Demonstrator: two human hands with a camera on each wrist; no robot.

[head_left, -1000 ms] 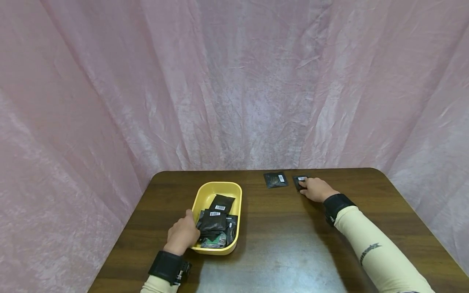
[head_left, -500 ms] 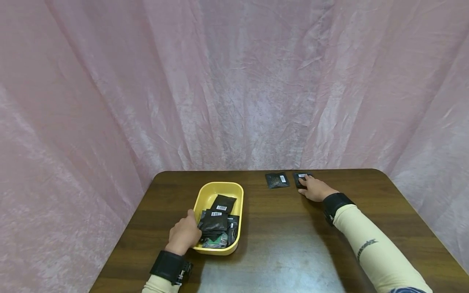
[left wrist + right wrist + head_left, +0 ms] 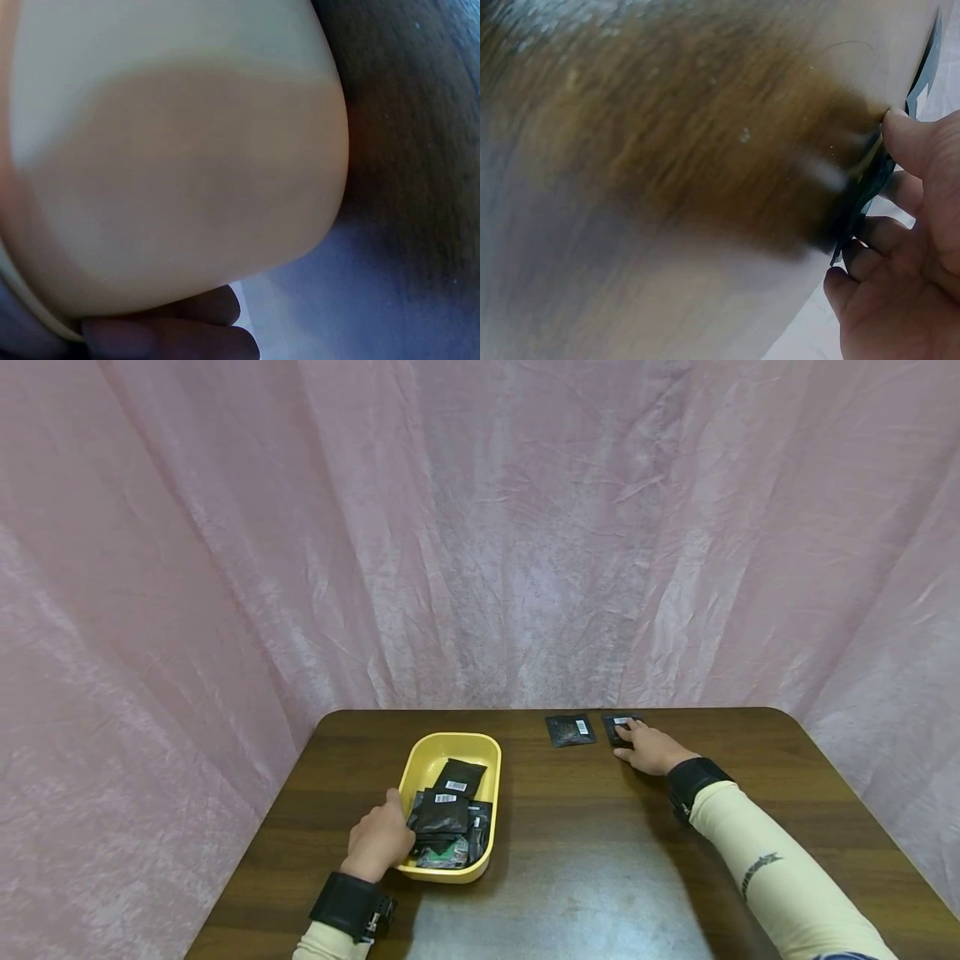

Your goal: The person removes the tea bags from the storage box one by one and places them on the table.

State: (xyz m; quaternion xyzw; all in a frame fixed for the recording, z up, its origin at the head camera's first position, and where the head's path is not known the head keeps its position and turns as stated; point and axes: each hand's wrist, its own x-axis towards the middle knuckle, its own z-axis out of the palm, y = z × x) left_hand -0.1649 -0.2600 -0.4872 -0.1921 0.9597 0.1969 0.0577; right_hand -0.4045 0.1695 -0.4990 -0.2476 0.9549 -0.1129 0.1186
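My left hand (image 3: 378, 839) grips the near-left rim of a yellow plastic tub (image 3: 491, 827). In the left wrist view, fingers (image 3: 169, 337) show below the tub's wall (image 3: 187, 180). Inside the tub lie several black packets (image 3: 442, 814) with white barcode labels, one showing a green patch. At the far side of the table my right hand (image 3: 651, 750) touches a flat black packet (image 3: 611, 727) with spread fingers. The right wrist view shows the thumb (image 3: 907, 142) and fingertips around that packet (image 3: 866, 187). A second black packet (image 3: 570, 731) lies just left of it, apart.
The brown wooden table (image 3: 570, 835) has rounded far corners. Behind its far edge hangs a pink velvet curtain (image 3: 525, 568). Both packets outside the tub lie close to that edge.
The packet under my right hand has shifted slightly towards the table's far edge, level with its neighbour. The right fingers have spread a little. My left hand and the tub stay put.
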